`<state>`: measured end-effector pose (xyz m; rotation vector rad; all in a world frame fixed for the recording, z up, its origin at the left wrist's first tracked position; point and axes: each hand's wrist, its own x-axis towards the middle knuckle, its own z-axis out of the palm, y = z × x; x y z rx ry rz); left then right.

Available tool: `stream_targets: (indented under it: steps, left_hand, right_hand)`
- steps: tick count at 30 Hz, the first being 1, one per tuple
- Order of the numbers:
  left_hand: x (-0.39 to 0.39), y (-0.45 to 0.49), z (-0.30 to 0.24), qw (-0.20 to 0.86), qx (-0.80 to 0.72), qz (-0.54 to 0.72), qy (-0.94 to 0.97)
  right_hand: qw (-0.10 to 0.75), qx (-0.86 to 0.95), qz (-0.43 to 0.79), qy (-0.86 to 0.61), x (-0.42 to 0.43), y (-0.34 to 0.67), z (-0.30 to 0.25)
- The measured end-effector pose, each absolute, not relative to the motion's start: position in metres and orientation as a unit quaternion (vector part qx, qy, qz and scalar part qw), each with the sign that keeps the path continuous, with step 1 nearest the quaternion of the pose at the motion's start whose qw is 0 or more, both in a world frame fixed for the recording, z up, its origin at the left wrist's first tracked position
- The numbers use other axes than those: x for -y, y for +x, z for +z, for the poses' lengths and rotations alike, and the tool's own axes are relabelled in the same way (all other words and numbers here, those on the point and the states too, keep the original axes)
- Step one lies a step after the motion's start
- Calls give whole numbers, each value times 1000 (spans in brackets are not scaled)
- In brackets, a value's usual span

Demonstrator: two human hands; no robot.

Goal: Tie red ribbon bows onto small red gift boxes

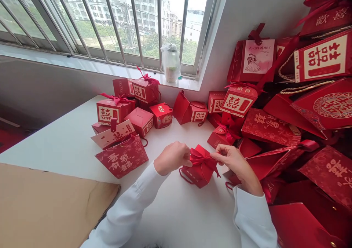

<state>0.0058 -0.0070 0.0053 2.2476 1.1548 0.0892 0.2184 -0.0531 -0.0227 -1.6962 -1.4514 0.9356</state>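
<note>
A small red gift box [198,172] stands on the white table [68,141] in front of me, with a red ribbon bow [202,157] on its top. My left hand [172,157] is closed and pinches the bow's left loop. On the other side, my right hand [233,160] pinches the right end of the ribbon between thumb and fingers. Both arms are in white sleeves.
Several finished red boxes [140,94] cluster at the back by the windowsill. Flat red gift bags [122,158] lie to the left. A tall heap of red bags and boxes [310,105] fills the right side. Brown cardboard [41,204] covers the near left. A wrapped cup [171,62] sits on the sill.
</note>
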Motion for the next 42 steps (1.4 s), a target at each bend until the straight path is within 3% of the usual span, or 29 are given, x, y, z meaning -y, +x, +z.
stream_targets:
  steps: [6,15,24,36,42]
  left_hand:
    - [9,3,9,322,-433,-14,842]
    - [4,3,2,309,-440,-27,843]
    - [7,4,-2,291,-449,-14,845]
    - [2,3,-3,252,-458,-3,852]
    - [-11,-11,-1,255,-469,0,846]
  right_hand:
    - [352,558,381,-648,53,221,-26]
    - [428,507,544,-515,52,213,-21]
    - [413,491,575,-508,68,215,-32]
    - [591,310,554,-498,84,185,-61]
    - [609,310,546,-484,80,164,-65]
